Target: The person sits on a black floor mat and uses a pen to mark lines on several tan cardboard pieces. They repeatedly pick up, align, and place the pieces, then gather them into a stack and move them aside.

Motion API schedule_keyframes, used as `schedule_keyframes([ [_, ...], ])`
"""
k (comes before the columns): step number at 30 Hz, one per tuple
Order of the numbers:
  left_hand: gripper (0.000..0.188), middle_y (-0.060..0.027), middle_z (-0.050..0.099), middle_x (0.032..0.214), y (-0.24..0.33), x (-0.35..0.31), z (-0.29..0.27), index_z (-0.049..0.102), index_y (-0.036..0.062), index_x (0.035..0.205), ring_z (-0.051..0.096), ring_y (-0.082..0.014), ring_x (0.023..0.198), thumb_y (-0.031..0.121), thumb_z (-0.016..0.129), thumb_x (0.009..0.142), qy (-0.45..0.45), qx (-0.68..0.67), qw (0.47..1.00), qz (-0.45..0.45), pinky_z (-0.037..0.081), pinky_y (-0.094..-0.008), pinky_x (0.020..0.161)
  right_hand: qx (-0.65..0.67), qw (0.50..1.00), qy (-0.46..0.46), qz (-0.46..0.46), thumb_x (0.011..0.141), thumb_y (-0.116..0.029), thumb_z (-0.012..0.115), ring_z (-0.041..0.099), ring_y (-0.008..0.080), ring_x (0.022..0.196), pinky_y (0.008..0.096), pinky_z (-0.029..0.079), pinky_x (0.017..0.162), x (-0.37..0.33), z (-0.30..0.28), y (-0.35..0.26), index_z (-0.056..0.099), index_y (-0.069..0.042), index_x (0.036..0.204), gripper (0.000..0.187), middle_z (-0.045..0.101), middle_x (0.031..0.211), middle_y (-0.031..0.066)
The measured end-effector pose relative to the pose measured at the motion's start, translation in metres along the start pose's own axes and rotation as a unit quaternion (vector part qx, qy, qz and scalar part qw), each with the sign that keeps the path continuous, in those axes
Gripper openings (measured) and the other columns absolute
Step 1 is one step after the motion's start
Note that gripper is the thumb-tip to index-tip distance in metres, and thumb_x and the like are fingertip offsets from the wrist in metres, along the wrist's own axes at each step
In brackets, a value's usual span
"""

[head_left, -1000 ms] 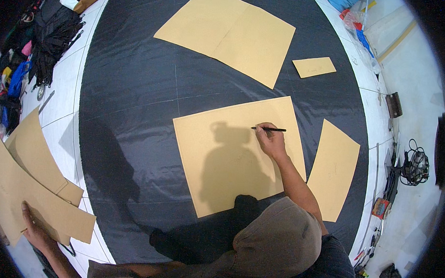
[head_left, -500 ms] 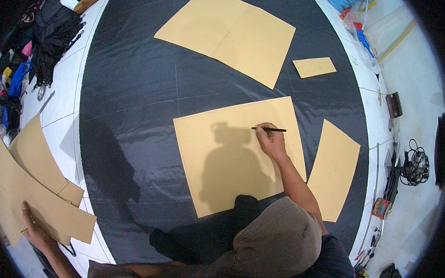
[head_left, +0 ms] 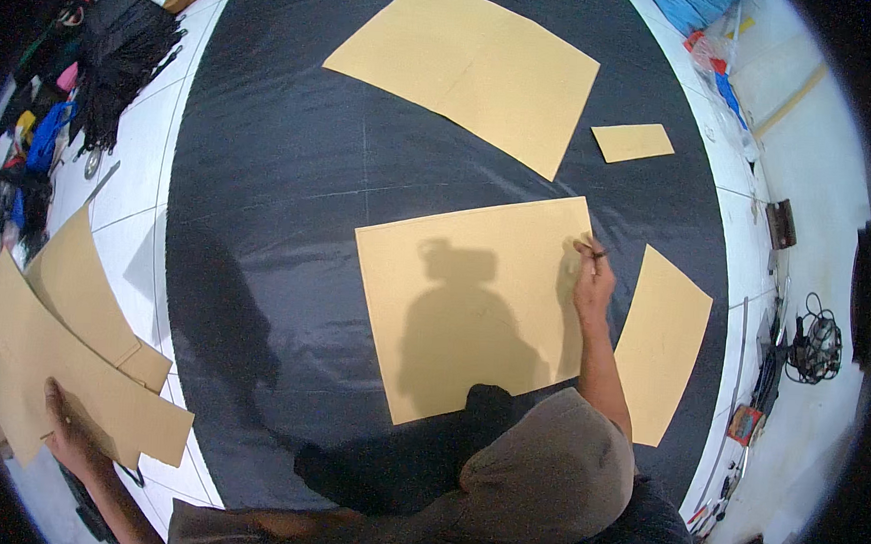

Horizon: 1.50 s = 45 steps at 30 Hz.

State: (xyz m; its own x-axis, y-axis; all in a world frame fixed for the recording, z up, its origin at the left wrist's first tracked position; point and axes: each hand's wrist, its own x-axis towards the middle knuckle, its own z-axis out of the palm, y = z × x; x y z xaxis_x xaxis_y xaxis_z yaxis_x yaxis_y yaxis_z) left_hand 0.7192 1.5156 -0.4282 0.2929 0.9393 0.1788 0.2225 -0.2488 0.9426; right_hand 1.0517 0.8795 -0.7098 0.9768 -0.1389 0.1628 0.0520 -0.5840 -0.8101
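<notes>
At the far left my left hand point(head_left: 76, 439) grips a few tan cardboard sheets point(head_left: 81, 373) that overlap; its thumb lies on top. My right hand point(head_left: 596, 279) is closed in a pinch around a dark pen point(head_left: 601, 254), mostly hidden by the fingers. It is over the right edge of a big tan cardboard sheet point(head_left: 376, 299), which lies flat on black material and carries the shadow of my head and shoulders. Just right of that hand lies a narrower tapered cardboard piece point(head_left: 663, 350).
Black sheeting point(head_left: 266, 148) covers the tiled floor. A large angled cardboard piece point(head_left: 473, 69) and a small rectangular one point(head_left: 634, 142) lie farther off. Black straps point(head_left: 119, 64) are heaped at the left. Coiled black cable point(head_left: 814, 342) sits by the right wall. Grey-brown cloth point(head_left: 554, 462) covers the near foreground.
My right hand has moved right, from the middle of the big cardboard sheet to its right edge, the pen turning in the fingers. My left hand still grips the cardboard; the whole view has shifted slightly.
</notes>
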Motion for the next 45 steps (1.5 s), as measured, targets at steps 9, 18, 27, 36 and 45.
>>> schedule_keyframes([
  [9, 0.042, -0.0121, 0.062, 0.108, 0.019, -0.019, 0.035, 0.058, -0.0073, 0.113, 0.06, -0.0179, 0.09, 0.023, 0.068, 0.086, 0.025, 0.052, 0.998, 0.028, 0.049, -0.0299, 0.08, -0.339, 0.939, -0.056, 0.005, 0.092, -0.021, 0.049, 0.054, 0.0391, 0.104, 0.0438, 0.043, 0.09, -0.012, -0.041, 0.039, 0.054, 0.003, 0.116, 0.034, 0.058, 0.107, 0.0224],
  [18, 0.049, -0.0133, 0.059, 0.112, 0.022, -0.022, 0.038, 0.053, -0.006, 0.118, 0.058, -0.0198, 0.097, 0.025, 0.07, 0.084, 0.028, 0.068, 0.996, 0.042, 0.046, -0.031, 0.086, -0.394, 0.919, 0.02, 0.025, 0.083, -0.054, 0.061, 0.054, 0.0432, 0.102, 0.0492, 0.044, 0.087, -0.021, -0.033, 0.021, 0.055, 0.007, 0.114, 0.068, 0.056, 0.107, 0.0277],
  [27, 0.047, -0.0134, 0.058, 0.115, 0.023, -0.026, 0.033, 0.05, -0.0063, 0.121, 0.058, -0.02, 0.1, 0.021, 0.067, 0.087, 0.042, 0.038, 0.997, 0.061, 0.047, -0.0314, 0.087, -0.392, 0.919, 0.01, 0.038, 0.083, -0.056, 0.06, 0.054, 0.0428, 0.104, 0.049, 0.044, 0.088, -0.023, -0.026, 0.019, 0.057, 0.004, 0.116, 0.068, 0.056, 0.108, 0.0278],
  [36, 0.043, -0.0105, 0.062, 0.109, 0.019, -0.029, 0.022, 0.059, -0.0061, 0.112, 0.059, -0.0194, 0.096, 0.027, 0.068, 0.085, 0.108, 0.017, 0.99, 0.086, 0.047, -0.0318, 0.084, -0.382, 0.922, 0.029, 0.058, 0.081, -0.054, 0.064, 0.049, 0.0415, 0.114, 0.049, 0.041, 0.095, -0.033, -0.014, 0.008, 0.055, 0.001, 0.121, 0.068, 0.05, 0.122, 0.0254],
  [45, 0.034, -0.0117, 0.063, 0.109, 0.003, -0.026, 0.007, 0.062, -0.0035, 0.113, 0.061, -0.0185, 0.095, 0.022, 0.06, 0.09, 0.117, 0.048, 0.988, 0.093, 0.049, -0.0319, 0.084, -0.351, 0.883, -0.286, -0.125, 0.066, -0.052, 0.077, 0.035, 0.0374, 0.132, 0.0476, 0.034, 0.106, -0.115, 0.031, -0.042, 0.047, -0.008, 0.133, 0.086, 0.037, 0.143, 0.0199],
])
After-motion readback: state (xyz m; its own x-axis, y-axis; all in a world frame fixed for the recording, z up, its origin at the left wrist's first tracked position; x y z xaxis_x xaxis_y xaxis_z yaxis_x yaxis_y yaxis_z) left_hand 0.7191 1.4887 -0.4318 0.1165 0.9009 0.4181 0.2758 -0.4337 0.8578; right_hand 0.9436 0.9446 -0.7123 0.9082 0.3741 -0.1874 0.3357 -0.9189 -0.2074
